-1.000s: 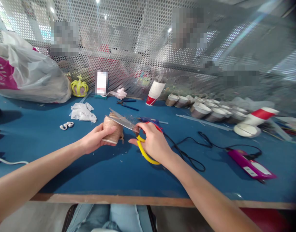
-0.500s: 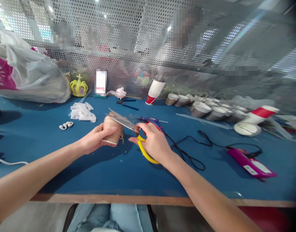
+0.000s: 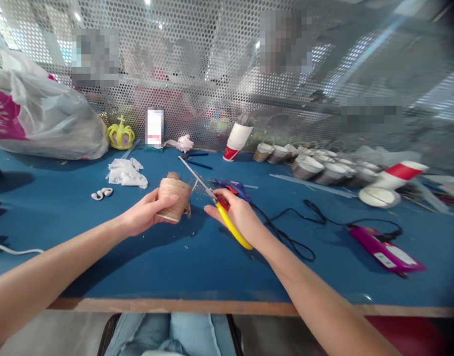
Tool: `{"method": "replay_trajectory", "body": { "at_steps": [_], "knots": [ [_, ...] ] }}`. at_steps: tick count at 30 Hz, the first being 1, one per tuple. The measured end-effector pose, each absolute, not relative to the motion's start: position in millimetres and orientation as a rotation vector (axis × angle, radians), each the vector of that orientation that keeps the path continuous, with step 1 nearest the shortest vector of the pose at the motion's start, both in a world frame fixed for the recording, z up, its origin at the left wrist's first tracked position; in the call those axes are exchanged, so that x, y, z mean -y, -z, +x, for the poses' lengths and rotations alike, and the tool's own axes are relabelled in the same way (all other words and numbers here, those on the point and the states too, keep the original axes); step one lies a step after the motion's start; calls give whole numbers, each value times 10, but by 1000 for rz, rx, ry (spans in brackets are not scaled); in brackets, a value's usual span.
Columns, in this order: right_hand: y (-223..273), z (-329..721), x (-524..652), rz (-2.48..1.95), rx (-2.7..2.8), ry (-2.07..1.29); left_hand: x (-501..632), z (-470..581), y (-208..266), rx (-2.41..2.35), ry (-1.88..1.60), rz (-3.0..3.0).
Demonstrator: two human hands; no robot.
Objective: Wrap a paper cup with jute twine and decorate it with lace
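Observation:
My left hand [image 3: 149, 212] is closed around a twine-wrapped paper cup [image 3: 172, 195], tilted, its white rim facing down toward me. A loose end of twine [image 3: 189, 207] hangs at the cup's right side. In my right hand [image 3: 240, 215] is a pair of scissors [image 3: 232, 227] with yellow handles. Their blades point away and to the left, looking nearly closed, just right of the cup and apart from its body. Behind my right hand lies a blue glue gun [image 3: 232, 188] on the table.
Beyond the cup lie blue-handled pliers [image 3: 197, 160] and a crumpled white wrapper [image 3: 126, 173]. Stacked paper cups [image 3: 238, 141] stand near the mesh panel, with several wrapped cups [image 3: 308, 165] to the right. A black cord runs to a purple power strip [image 3: 388, 249]. A plastic bag [image 3: 49, 113] stands left.
The scissors have moved off the top of the cup to its right, and their blades have come together. My left hand keeps the cup in nearly the same place.

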State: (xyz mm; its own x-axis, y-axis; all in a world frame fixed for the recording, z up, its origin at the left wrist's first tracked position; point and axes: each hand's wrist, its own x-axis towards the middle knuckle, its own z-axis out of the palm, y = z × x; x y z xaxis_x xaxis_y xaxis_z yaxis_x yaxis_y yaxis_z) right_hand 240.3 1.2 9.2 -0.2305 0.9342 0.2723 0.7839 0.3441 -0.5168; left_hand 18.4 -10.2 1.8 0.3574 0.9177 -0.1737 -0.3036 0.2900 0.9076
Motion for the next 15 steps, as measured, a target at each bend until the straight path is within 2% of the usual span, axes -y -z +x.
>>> {"method": "replay_trajectory", "body": {
  "at_steps": [7, 12, 15],
  "knots": [
    [40, 2619, -225, -1856, 2163, -340, 96, 171, -15, -811, -984, 950],
    [158, 2668, -270, -1923, 2289, -235, 99, 177, -37, -850, -1010, 977],
    [127, 2673, -257, -1888, 2295, -283, 81, 176, -46, -883, -1021, 984]
  ]
}}
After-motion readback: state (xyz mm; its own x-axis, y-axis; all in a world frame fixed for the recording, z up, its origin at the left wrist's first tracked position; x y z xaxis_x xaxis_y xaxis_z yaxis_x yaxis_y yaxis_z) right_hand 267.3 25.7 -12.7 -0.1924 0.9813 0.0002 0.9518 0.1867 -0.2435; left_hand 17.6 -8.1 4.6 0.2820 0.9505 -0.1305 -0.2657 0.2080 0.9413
